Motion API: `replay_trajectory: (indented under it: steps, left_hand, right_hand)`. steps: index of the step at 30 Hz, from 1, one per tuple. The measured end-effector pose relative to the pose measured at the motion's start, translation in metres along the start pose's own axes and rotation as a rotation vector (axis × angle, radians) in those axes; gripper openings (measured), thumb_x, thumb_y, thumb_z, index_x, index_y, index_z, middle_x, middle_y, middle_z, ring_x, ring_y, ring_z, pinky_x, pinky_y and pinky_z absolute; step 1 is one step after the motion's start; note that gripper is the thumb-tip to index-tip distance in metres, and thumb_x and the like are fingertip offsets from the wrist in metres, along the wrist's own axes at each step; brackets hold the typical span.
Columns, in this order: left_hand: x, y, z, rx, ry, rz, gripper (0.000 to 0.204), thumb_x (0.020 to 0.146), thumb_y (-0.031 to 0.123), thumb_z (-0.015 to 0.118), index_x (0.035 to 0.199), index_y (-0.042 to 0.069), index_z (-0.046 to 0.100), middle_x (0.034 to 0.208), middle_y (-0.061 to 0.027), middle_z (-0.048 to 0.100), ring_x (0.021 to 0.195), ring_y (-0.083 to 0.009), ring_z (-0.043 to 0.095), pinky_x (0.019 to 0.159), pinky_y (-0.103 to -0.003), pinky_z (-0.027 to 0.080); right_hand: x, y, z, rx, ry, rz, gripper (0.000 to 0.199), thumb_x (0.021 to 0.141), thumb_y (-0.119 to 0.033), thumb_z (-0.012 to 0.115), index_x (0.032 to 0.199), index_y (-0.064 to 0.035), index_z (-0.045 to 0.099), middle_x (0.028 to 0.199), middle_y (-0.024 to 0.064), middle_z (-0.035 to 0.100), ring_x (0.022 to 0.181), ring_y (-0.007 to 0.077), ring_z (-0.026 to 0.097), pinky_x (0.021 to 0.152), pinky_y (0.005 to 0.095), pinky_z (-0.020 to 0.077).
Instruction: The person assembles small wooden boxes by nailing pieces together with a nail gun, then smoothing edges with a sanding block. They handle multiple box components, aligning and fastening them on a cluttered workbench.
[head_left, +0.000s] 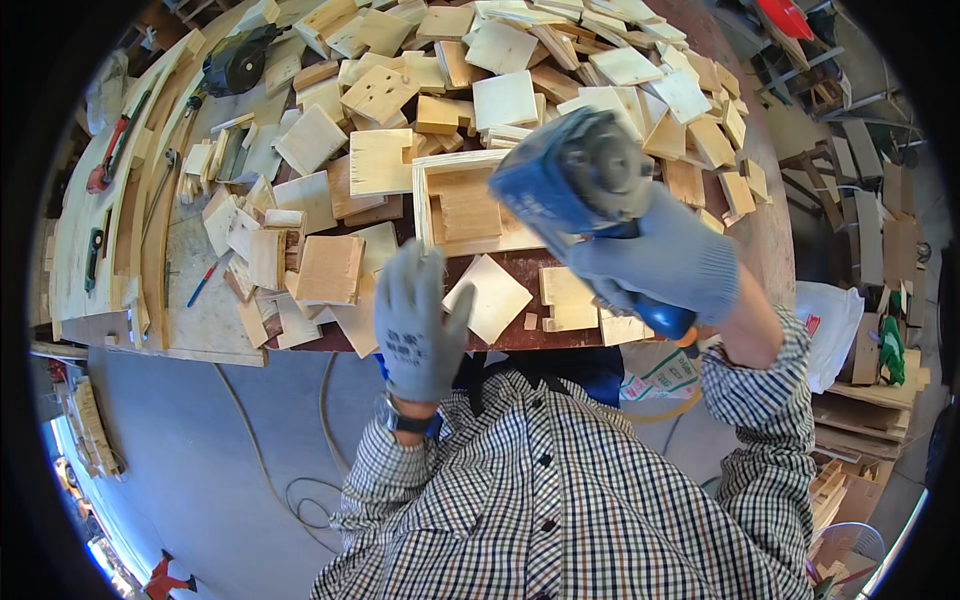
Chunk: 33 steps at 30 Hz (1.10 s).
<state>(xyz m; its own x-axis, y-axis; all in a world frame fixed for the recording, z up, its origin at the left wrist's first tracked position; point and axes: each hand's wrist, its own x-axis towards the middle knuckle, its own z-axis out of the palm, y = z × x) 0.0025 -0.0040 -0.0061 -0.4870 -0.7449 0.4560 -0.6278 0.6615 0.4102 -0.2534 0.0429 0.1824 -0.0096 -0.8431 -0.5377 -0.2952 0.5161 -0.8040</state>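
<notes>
My right hand (655, 255), in a grey glove, grips a blue nail gun (560, 180) by its handle. The tool is raised over the bench and its head is blurred by motion. Beneath it, partly hidden, lies a small rectangular wooden frame (420, 205) with a wood block (470, 215) inside. My left hand (415, 325), gloved too, hovers at the bench's front edge with fingers stretched and nothing in them. A square wood piece (490, 300) lies just right of it, and a browner block (330, 270) to its left.
A big heap of wood offcuts (500, 45) covers the back of the bench (765, 240). At left lie long boards (75, 240), a black power tool (240, 65), a red-handled tool (105, 165) and a blue pen (202, 285). Hoses (245, 415) run across the floor.
</notes>
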Motion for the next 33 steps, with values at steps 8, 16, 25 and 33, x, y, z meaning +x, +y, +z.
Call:
replay_trajectory:
  steps: [8,16,25,33]
  left_hand:
    - [-0.047,0.028,0.027,0.11,-0.255,-0.04,0.081,0.077,0.046,0.087,0.137,0.002,0.056,0.141,-0.0252,0.054,0.128,-0.0457,0.054,0.103,-0.054,0.051]
    - [-0.025,0.028,0.018,0.082,-0.413,-0.061,0.08,0.074,0.039,0.089,0.136,0.002,0.054,0.138,-0.0233,0.056,0.123,-0.0434,0.056,0.103,-0.052,0.05]
    - [0.036,0.03,-0.051,0.015,-0.191,0.2,0.078,0.072,0.034,0.09,0.137,0.003,0.056,0.139,-0.0201,0.06,0.127,-0.0394,0.059,0.11,-0.049,0.047]
    - [0.113,-0.031,-0.006,0.151,-0.335,0.453,0.065,0.078,0.033,0.083,0.132,0.006,0.062,0.143,-0.0168,0.058,0.136,-0.0355,0.053,0.114,-0.049,0.043]
  right_hand:
    - [-0.063,0.002,-0.01,0.054,0.263,-0.083,0.031,0.089,-0.011,0.079,0.114,0.0018,0.067,0.078,0.0083,0.071,0.056,0.0115,0.065,0.049,0.0246,0.0522]
    - [-0.078,0.046,-0.002,-0.132,0.381,-0.093,0.04,0.086,-0.022,0.086,0.118,-0.0046,0.071,0.096,0.0052,0.076,0.084,0.0134,0.073,0.07,0.0292,0.0611]
    - [-0.093,0.089,0.012,-0.286,0.557,-0.215,0.034,0.086,-0.029,0.085,0.101,-0.0033,0.068,0.091,0.0064,0.074,0.077,0.0188,0.071,0.069,0.0345,0.0591]
    - [-0.092,0.086,0.009,-0.228,0.63,-0.284,0.031,0.087,-0.025,0.084,0.097,-0.0018,0.067,0.088,0.007,0.073,0.074,0.0181,0.07,0.066,0.0342,0.0572]
